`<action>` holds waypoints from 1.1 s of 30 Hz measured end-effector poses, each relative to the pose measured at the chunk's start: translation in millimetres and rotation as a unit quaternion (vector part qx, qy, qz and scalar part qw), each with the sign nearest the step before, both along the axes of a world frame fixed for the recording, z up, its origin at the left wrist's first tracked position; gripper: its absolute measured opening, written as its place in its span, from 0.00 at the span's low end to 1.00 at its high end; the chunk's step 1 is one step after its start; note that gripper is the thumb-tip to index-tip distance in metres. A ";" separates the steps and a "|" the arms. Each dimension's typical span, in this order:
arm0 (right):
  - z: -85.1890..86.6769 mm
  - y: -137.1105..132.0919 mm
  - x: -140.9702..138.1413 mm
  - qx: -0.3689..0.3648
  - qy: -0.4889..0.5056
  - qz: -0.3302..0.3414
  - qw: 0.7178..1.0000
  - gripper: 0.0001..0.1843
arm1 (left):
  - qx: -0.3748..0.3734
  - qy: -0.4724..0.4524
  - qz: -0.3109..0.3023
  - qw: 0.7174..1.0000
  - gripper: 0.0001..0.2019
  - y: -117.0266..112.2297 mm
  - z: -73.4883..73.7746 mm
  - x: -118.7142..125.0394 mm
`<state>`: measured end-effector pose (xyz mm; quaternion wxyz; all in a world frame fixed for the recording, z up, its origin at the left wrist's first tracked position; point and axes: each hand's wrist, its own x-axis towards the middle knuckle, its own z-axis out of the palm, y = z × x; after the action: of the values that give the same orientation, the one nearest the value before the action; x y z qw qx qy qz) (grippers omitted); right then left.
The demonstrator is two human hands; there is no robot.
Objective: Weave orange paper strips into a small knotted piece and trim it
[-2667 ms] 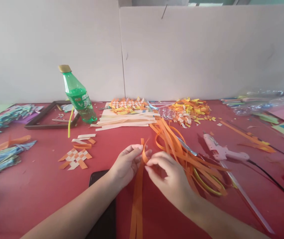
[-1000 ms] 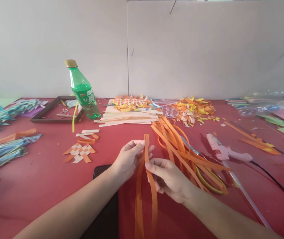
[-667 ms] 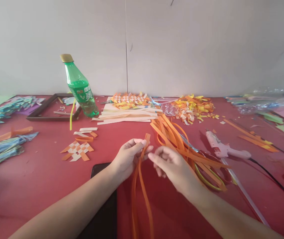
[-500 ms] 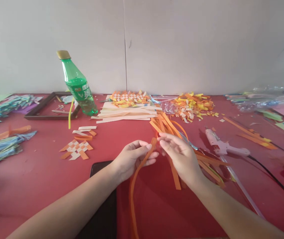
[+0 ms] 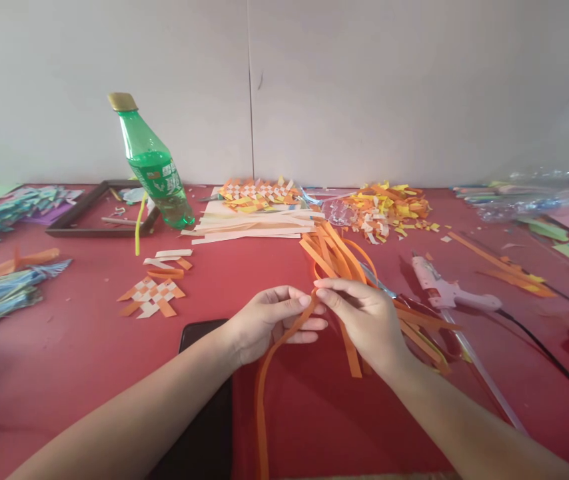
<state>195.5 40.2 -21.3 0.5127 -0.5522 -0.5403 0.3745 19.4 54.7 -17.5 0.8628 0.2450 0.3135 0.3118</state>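
Observation:
An orange paper strip [image 5: 263, 393] hangs in a long curve from my fingers towards the table's near edge. My left hand [image 5: 277, 317] pinches it near its upper end between thumb and forefinger, the other fingers stretched out behind. With thumb and forefinger, my right hand [image 5: 357, 313] grips the very tip of the same strip. Just beyond my right hand lies a bundle of loose orange strips [image 5: 334, 250]. Left of my hands rests a small woven piece of orange and white strips [image 5: 152, 293], with a few short folded strips [image 5: 169, 260] above it.
A green bottle [image 5: 157, 173] stands by a dark frame [image 5: 54, 230]. White strips [image 5: 254, 227] and a pile of orange and yellow scraps [image 5: 389, 207] lie at the back. On the right is a corded glue gun [image 5: 452, 290]. A black flat object [image 5: 199, 413] lies under my left forearm.
My right fingers have come down onto the strip's tip and now pinch it. Both hands are slightly lower and closer together.

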 end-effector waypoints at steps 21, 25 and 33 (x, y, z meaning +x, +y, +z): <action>2.6 -3.3 0.6 0.072 -0.063 0.049 0.994 0.06 | 0.015 0.009 0.025 1.000 0.10 1.0 -0.2 3.0; 1.8 -3.8 0.4 0.069 -0.069 0.045 0.994 0.06 | 0.009 0.024 0.026 0.999 0.11 1.0 0.7 2.5; 0.4 -6.7 0.0 0.102 -0.094 0.050 0.989 0.09 | 0.007 0.019 0.042 0.999 0.09 1.9 -1.7 1.9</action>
<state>195.5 33.6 -20.9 0.4940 -0.5019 -0.6486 0.2887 21.4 56.6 -19.2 0.8410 0.2438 0.3373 0.3456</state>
